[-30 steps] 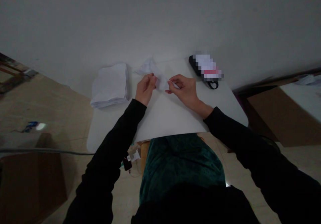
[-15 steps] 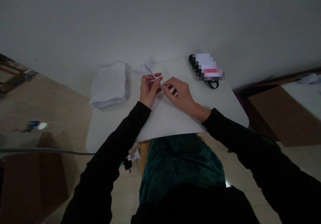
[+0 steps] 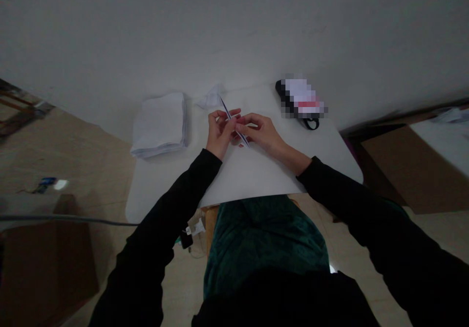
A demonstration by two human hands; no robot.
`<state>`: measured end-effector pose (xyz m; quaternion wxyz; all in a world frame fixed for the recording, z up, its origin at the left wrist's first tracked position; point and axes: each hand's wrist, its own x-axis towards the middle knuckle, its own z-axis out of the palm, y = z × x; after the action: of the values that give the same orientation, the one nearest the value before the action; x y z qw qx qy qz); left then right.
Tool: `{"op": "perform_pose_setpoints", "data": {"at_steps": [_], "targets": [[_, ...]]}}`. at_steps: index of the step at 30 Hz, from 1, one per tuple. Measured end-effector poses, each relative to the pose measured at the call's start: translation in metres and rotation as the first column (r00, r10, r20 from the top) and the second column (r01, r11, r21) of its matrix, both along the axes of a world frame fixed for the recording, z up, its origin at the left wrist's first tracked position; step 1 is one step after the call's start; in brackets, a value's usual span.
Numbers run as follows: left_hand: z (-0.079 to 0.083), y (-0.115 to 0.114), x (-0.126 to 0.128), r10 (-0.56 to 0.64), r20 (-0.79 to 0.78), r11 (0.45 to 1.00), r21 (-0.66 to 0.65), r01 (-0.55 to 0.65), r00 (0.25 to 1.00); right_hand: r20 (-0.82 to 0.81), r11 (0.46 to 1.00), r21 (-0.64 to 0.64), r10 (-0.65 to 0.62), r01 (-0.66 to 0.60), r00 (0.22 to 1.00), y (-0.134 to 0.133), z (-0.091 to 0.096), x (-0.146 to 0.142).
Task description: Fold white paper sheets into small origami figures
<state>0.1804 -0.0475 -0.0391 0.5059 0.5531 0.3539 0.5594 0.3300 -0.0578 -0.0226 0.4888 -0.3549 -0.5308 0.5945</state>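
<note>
Over the middle of the white table [image 3: 252, 178], both hands pinch a thin piece of folded paper [image 3: 245, 140] that I see nearly edge-on as a slanted strip with dark lines. My left hand [image 3: 221, 135] is closed on its middle, thumb in front, with the upper end pointing up past the fingers. From the other side, my right hand [image 3: 266, 134] grips the paper with thumb and fingertips, close to the left thumb. A small reddish patch shows beneath the lower end; I cannot tell what it is. Behind my left hand lies a white folded paper piece [image 3: 210, 97].
To the left sits a stack of white sheets [image 3: 159, 121]. A black case with a strap loop [image 3: 311, 123], partly pixelated, lies at the back right. The wall [image 3: 234, 33] rises behind the table. Cardboard [image 3: 414, 170] stands at right, and a cable [image 3: 73, 219] crosses at left.
The paper has turned in my fingers, and its lower end now sticks out below them. My right hand has moved slightly left, from the paper's end up to my left thumb.
</note>
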Motion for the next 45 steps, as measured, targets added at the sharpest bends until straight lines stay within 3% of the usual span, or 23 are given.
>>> {"op": "perform_pose_setpoints", "data": {"at_steps": [5, 9, 11, 15, 20, 23, 27, 31, 35, 39, 42, 45], "targets": [[-0.001, -0.001, 0.000, 0.030, -0.008, 1.000, 0.005, -0.030, 1.000, 0.041, 0.998, 0.051, -0.035, 0.033, 0.999, 0.001, -0.005, -0.001], [-0.002, -0.003, 0.000, -0.017, -0.089, 0.996, 0.081, 0.024, 0.996, 0.253, 0.933, 0.337, -0.220, 0.128, 0.942, 0.005, -0.012, 0.001], [-0.002, -0.004, 0.000, -0.023, -0.147, 0.988, 0.150, 0.045, 0.989, 0.279, 0.903, 0.408, -0.266, 0.137, 0.923, 0.008, -0.014, 0.003], [-0.001, 0.000, -0.002, 0.054, -0.210, 0.985, 0.174, -0.017, 0.976, 0.278, 0.891, 0.406, -0.331, 0.202, 0.902, 0.013, -0.013, 0.008], [0.004, 0.004, -0.006, 0.073, -0.117, 0.981, -0.169, -0.093, 0.990, 0.125, 0.903, 0.366, -0.285, 0.223, 0.950, 0.017, -0.012, 0.011], [0.009, 0.005, -0.010, -0.002, -0.042, 0.958, -0.286, -0.010, 0.999, 0.019, 0.939, 0.272, -0.221, 0.208, 0.975, 0.018, -0.013, 0.011], [0.016, 0.006, -0.018, -0.098, -0.021, 0.953, -0.289, 0.088, 0.995, -0.085, 0.965, 0.173, -0.184, 0.197, 0.979, 0.017, -0.011, 0.011], [0.025, 0.008, -0.026, -0.162, -0.032, 0.947, -0.288, 0.146, 0.986, -0.111, 0.978, 0.100, -0.171, 0.182, 0.979, 0.017, -0.010, 0.012], [0.031, 0.009, -0.027, -0.184, 0.024, 0.932, -0.314, 0.182, 0.983, -0.084, 0.966, 0.117, -0.220, 0.229, 0.972, 0.019, -0.012, 0.012], [0.017, 0.012, -0.020, -0.032, 0.029, 0.947, -0.320, 0.039, 0.999, -0.005, 0.914, 0.279, -0.305, 0.294, 0.952, 0.019, -0.014, 0.010], [0.000, 0.015, -0.016, 0.063, -0.012, 0.958, -0.281, -0.064, 0.998, 0.024, 0.889, 0.376, -0.290, 0.260, 0.957, 0.015, -0.011, 0.007], [-0.010, 0.018, -0.017, 0.104, -0.009, 0.970, -0.218, -0.104, 0.994, 0.091, 0.897, 0.392, -0.258, 0.203, 0.962, 0.010, -0.008, 0.005]]}}
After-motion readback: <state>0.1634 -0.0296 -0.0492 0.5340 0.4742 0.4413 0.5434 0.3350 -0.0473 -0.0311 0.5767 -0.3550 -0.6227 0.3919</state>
